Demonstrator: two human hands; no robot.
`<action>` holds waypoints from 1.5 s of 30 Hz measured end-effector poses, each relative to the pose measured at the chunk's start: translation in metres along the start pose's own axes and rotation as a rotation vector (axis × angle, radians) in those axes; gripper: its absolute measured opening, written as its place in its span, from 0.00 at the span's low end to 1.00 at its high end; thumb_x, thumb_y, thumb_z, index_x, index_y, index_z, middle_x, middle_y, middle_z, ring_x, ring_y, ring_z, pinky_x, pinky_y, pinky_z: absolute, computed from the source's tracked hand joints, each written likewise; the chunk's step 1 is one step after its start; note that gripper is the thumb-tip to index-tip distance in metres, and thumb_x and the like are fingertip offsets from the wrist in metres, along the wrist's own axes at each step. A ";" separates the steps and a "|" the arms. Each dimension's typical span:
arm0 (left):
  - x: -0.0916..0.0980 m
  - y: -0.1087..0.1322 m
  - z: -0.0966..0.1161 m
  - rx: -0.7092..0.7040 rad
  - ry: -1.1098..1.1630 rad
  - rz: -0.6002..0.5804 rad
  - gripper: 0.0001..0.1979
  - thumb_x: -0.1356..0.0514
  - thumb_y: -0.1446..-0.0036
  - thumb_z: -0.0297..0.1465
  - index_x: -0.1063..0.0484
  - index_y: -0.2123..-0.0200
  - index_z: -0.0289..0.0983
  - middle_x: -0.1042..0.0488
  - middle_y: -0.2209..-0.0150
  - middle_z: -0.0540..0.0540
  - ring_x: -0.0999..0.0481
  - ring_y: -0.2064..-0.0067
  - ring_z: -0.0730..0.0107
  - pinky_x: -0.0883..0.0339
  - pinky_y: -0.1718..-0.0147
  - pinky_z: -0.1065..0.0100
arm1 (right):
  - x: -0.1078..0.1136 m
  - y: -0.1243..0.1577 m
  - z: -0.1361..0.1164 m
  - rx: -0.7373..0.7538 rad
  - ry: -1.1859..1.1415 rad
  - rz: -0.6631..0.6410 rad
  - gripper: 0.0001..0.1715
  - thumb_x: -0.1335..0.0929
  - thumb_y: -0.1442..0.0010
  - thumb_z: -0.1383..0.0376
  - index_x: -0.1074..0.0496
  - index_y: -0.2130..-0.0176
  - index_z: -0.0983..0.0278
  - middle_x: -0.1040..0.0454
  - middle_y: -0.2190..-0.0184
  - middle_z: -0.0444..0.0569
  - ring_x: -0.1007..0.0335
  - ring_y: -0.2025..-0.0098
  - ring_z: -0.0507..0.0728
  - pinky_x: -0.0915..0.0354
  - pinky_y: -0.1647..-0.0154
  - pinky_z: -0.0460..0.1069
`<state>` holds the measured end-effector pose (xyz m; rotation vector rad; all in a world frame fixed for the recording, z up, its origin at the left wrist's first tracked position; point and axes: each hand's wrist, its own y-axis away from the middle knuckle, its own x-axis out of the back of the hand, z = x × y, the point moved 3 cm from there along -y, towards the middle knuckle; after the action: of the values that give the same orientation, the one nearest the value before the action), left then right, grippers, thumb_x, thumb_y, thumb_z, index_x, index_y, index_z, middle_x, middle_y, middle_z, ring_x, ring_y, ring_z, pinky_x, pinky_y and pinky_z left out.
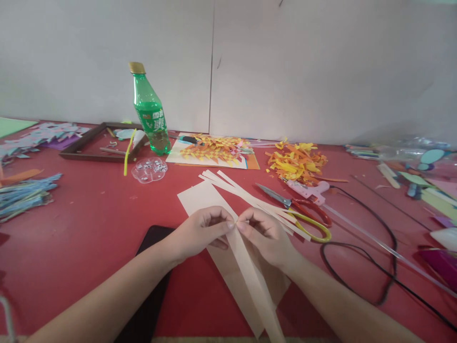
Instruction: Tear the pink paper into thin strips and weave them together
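Both hands meet over the middle of the red table. My left hand (209,226) and my right hand (266,236) pinch the far end of a long cream paper strip (250,271), whose near end runs down past the table's front edge. Beneath the hands lies a cream paper sheet (196,195). Just beyond my right hand, several narrow cut paper strips (243,193) are fanned out. Scissors (300,209) with a red and a yellow handle rest beside them, partly over the strips' ends.
A green bottle (152,114) stands at the back left, near a brown frame (85,156) and a clear dish (149,170). Orange and yellow paper scraps (298,162) lie behind a pink glue gun (309,189), its black cord (394,252) looping right. A dark flat object (148,295) lies under my left forearm.
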<state>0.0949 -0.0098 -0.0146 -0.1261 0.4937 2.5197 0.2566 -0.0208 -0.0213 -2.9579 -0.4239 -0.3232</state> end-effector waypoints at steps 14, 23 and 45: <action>0.001 0.000 0.002 -0.066 -0.025 0.038 0.11 0.40 0.43 0.37 0.32 0.69 0.34 0.30 0.72 0.52 0.26 0.70 0.77 0.29 0.67 0.71 | 0.001 0.002 0.000 -0.023 -0.053 0.013 0.12 0.34 0.39 0.61 0.34 0.72 0.64 0.39 0.78 0.40 0.45 0.76 0.49 0.46 0.75 0.45; 0.001 -0.001 0.001 -0.071 -0.031 0.050 0.11 0.40 0.43 0.37 0.32 0.69 0.34 0.30 0.73 0.52 0.26 0.70 0.77 0.28 0.67 0.72 | 0.001 0.001 -0.004 0.028 -0.014 0.050 0.11 0.34 0.39 0.62 0.33 0.72 0.64 0.37 0.78 0.40 0.43 0.76 0.49 0.44 0.74 0.44; 0.002 0.000 0.004 -0.124 -0.074 0.057 0.14 0.40 0.44 0.39 0.33 0.72 0.34 0.31 0.75 0.52 0.27 0.73 0.75 0.29 0.71 0.71 | 0.003 0.000 -0.001 -0.025 -0.036 0.066 0.15 0.33 0.40 0.58 0.36 0.74 0.63 0.38 0.80 0.40 0.43 0.77 0.49 0.45 0.76 0.45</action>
<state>0.0937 -0.0075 -0.0116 -0.0661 0.3154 2.5999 0.2587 -0.0201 -0.0194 -2.9982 -0.3272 -0.2695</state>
